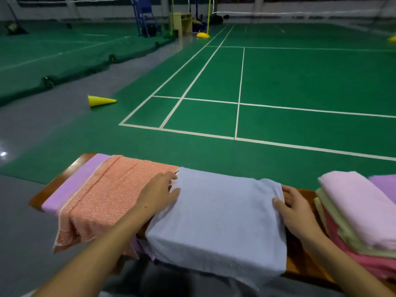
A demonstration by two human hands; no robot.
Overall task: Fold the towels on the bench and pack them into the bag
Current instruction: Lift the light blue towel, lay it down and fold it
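1. A wooden bench [53, 185] stands at the edge of a green court [300, 82] with white lines.
2. A light blue towel [220, 219] lies across the middle of the bench. Its near side hangs down over the front edge.
3. The left hand [158, 191] lies flat on the left edge of the blue towel. Its fingers are spread out and press on the cloth.
4. The right hand [293, 209] holds the right edge of the blue towel. The thumb is on top and the fingers curl behind the cloth.
5. An orange towel [107, 196] lies to the left of the blue one, just beside it. It hangs over the front too.
6. A purple towel [70, 185] peeks out from under the orange towel.
7. A stack of folded towels [353, 221] sits on the right end of the bench. The top one is pink, with green and red ones below it.
8. A yellow cone [100, 101] lies on its side on the grey floor, far from the bench.
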